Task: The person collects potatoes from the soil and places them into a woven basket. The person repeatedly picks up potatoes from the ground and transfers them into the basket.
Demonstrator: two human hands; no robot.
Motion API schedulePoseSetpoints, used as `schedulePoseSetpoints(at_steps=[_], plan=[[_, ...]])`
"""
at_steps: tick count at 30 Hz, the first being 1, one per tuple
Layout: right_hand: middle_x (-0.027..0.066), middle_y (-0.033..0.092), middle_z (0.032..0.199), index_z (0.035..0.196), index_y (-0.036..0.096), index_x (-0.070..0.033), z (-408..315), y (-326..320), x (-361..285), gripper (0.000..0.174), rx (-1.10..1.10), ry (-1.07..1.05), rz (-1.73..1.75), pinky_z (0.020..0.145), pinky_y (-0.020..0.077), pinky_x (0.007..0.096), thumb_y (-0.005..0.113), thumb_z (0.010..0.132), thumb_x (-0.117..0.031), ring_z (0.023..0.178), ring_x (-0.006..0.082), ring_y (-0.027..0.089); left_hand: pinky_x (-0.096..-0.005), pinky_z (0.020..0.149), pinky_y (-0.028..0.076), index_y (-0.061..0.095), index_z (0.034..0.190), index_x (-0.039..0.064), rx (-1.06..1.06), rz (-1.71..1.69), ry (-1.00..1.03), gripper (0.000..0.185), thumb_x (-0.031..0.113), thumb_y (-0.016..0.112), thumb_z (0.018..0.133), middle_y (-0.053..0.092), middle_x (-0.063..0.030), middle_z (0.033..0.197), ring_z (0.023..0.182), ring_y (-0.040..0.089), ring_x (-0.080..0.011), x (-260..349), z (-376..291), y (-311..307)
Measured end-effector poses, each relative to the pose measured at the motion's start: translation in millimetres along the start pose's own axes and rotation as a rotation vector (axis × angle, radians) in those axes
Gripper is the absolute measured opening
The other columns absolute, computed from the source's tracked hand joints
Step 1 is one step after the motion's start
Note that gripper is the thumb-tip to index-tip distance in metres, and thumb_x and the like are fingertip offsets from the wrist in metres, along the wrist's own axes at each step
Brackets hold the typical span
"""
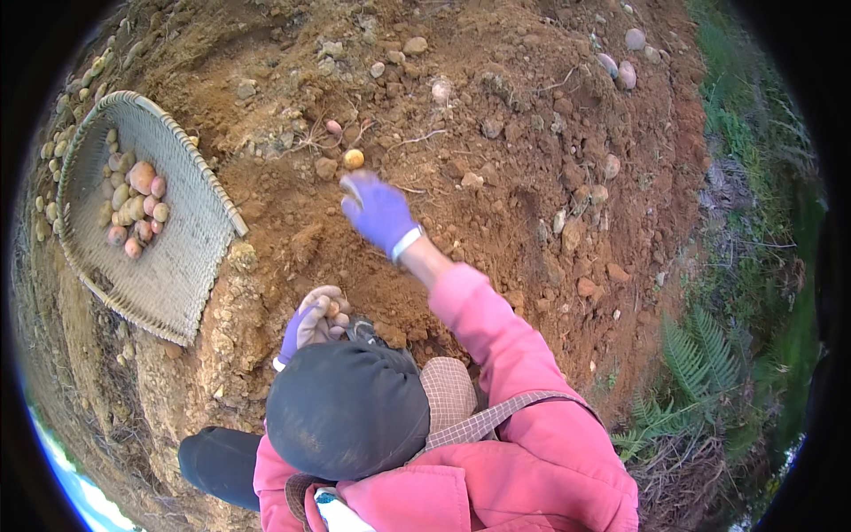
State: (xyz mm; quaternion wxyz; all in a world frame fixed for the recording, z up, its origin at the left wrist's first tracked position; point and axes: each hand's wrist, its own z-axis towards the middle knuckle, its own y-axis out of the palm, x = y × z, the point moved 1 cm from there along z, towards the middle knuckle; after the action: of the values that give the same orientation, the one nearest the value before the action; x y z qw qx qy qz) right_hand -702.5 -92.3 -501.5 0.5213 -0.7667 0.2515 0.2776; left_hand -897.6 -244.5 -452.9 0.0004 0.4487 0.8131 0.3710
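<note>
My right hand [380, 211], in a purple glove and slightly blurred, reaches over the loose brown soil with thumb and fingers apart. Just beyond its fingertips lies a round yellow potato [354, 159], not touched. A small pink potato [334, 127] rests a little farther off among thin pale roots. Close to my knee, my left hand [318, 319], in a purple glove with a pale palm, is curled around a few small potatoes [339, 319]. Its fingers partly hide them. On the left a woven scoop-shaped basket [179, 266] holds a heap of yellow and pink potatoes [136, 203].
More potatoes [56, 149] lie on the ground beyond the basket. Several pinkish potatoes [627, 74] sit at the far right. Clods and stones [588, 287] dot the soil. Grass and ferns [705, 359] border the right side. My bent knee [349, 409] is below my hands.
</note>
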Motion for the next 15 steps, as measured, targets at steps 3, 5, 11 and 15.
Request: schedulePoseSetpoints(at_steps=[3, 5, 11, 15], plan=[[0.0195, 0.062, 0.113, 0.124, 0.053, -0.006, 74, 10, 19, 0.046, 0.022, 0.121, -0.319, 0.084, 0.0521, 0.0432, 0.064, 0.084, -0.027, 0.097, 0.0335, 0.064, -0.0230, 0.058, 0.046, 0.060, 0.108, 0.003, -0.001, 0.068, 0.016, 0.034, 0.035, 0.060, 0.097, 0.059, -0.0041, 0.083, 0.070, 0.058, -0.0128, 4, 6, -8], [0.0187, 0.063, 0.110, 0.120, 0.053, -0.005, 77, 18, 8, 0.048, 0.048, 0.201, -0.147, 0.081, 0.0527, 0.0410, 0.068, 0.081, -0.029, 0.094, 0.0312, 0.065, -0.0223, 0.053, 0.045, 0.057, 0.117, 0.002, 0.112, 0.105, -0.048, 0.041, 0.037, 0.061, 0.096, 0.059, -0.0056, 0.081, 0.067, 0.057, -0.0132, 13, 12, -12], [0.0140, 0.064, 0.092, 0.096, 0.065, -0.011, 52, 10, -41, 0.038, -0.437, -0.260, 0.125, 0.081, 0.0531, 0.0410, 0.051, 0.094, -0.046, 0.089, 0.0256, 0.066, -0.0185, 0.050, 0.043, 0.045, 0.138, 0.016, 0.060, -0.077, 0.046, 0.049, 0.039, 0.060, 0.097, 0.064, -0.0110, 0.106, 0.064, 0.057, -0.0096, 38, 22, -8], [0.0184, 0.065, 0.097, 0.103, 0.064, -0.009, 119, 14, -20, 0.026, 0.244, -0.061, -0.225, 0.078, 0.0531, 0.0410, 0.061, 0.089, -0.031, 0.090, 0.0338, 0.065, -0.0199, 0.052, 0.043, 0.047, 0.134, 0.016, -0.141, -0.137, 0.087, 0.045, 0.031, 0.064, 0.094, 0.062, -0.0125, 0.119, 0.072, 0.061, -0.0124, 40, 21, 1]])
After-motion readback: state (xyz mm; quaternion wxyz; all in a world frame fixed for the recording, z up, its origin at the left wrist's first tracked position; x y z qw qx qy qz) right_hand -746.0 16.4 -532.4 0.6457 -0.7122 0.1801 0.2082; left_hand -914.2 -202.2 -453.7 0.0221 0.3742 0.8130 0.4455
